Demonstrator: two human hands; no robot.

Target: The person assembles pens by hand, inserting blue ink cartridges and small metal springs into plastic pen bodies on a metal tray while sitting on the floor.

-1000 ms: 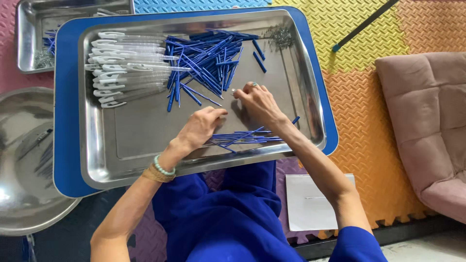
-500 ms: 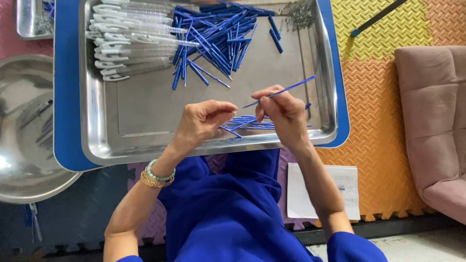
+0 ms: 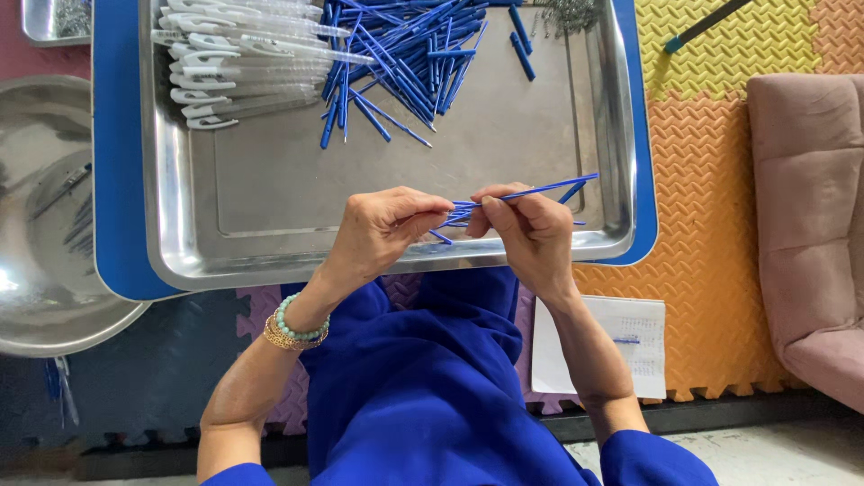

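Observation:
My left hand [image 3: 382, 229] and my right hand [image 3: 526, 229] meet over the near edge of a large steel tray [image 3: 270, 243]. Between the fingertips of both hands I pinch a thin blue pen refill [image 3: 540, 191], which slants up to the right. A small bunch of blue refills [image 3: 463, 214] lies under my fingers on the tray. A big heap of blue refills [image 3: 405, 54] fills the tray's far middle. Clear pen barrels with white clips [image 3: 243, 63] are stacked at the far left of the tray.
The tray rests on a blue board [image 3: 117, 180]. A round steel bowl [image 3: 45, 225] holding a few dark parts sits at the left. A sheet of paper [image 3: 607, 346] lies by my right forearm. A pink cushioned seat [image 3: 810, 225] stands at the right on foam mats.
My hands have lifted off the small bunch of refills and come together, raising a single blue refill between the fingertips. The view has shifted toward the near edge of the tray.

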